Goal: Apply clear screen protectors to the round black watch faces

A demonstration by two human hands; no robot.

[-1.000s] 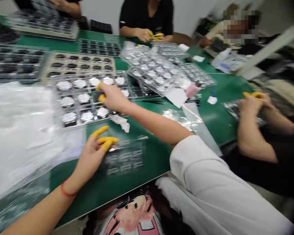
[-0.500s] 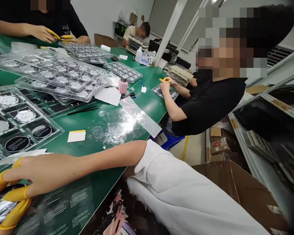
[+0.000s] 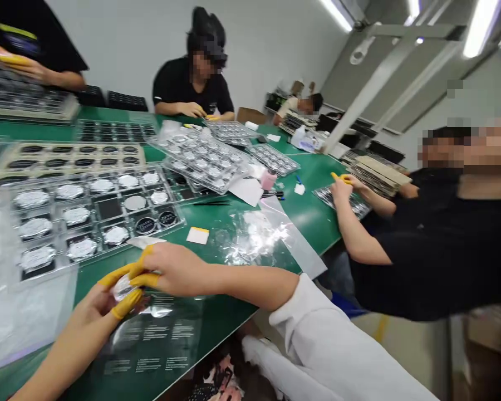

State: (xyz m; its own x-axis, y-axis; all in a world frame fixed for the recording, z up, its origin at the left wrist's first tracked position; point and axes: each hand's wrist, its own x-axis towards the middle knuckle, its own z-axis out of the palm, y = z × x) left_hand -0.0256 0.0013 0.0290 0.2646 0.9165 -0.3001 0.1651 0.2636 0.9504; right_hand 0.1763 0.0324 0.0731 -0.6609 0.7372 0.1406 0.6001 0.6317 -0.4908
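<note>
Head view — tilted round silver disc (image 3: 122,288) — pinched between left hand (image 3: 81,326) and right hand (image 3: 179,271)

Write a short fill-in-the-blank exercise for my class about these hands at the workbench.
The left hand and right hand hold a small round ____ disc. Their fingers wear ____ finger cots. The sleeve on the right arm is ____. The tabletop is ____.

Answers: silver; yellow; white; green.
</note>
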